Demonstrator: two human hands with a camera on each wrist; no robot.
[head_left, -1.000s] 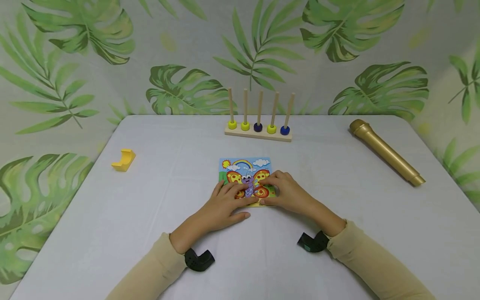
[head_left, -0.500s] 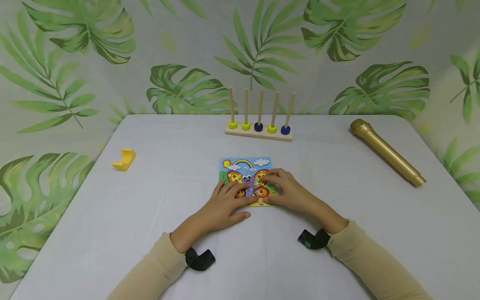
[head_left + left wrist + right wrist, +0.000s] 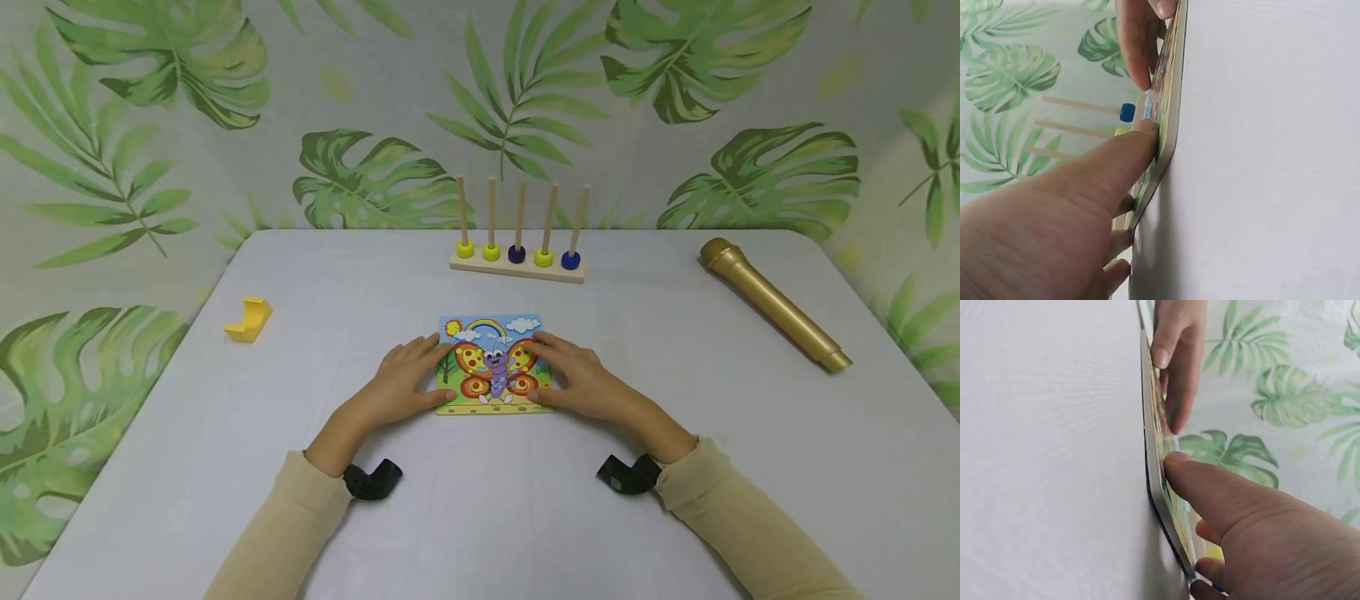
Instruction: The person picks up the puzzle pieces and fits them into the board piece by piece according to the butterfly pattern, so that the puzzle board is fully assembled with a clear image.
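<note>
A butterfly jigsaw puzzle board point(image 3: 495, 367) lies flat on the white cloth in the middle of the head view, its picture of a rainbow and a purple-bodied butterfly looking whole. At its left side is my left hand point(image 3: 401, 379), thumb on the picture and fingers along the edge and upper left corner. My right hand point(image 3: 581, 375) rests on the right side, thumb and forefinger touching the picture near the right wings. Both wrist views show the thumbs on top of the thin board point(image 3: 1172, 106) and other fingers at its edge; some fingertips are hidden.
A wooden peg stand point(image 3: 487, 265) with yellow, dark purple and blue beads stands behind the board. At the right lies a gold microphone point(image 3: 776, 304). A small yellow curved block point(image 3: 250, 320) sits far left. A leaf-patterned cloth point(image 3: 375, 100) hangs behind the table.
My left hand has moved left, off the middle of the picture to the board's left edge, uncovering the butterfly. My right hand has shifted only slightly on the right side.
</note>
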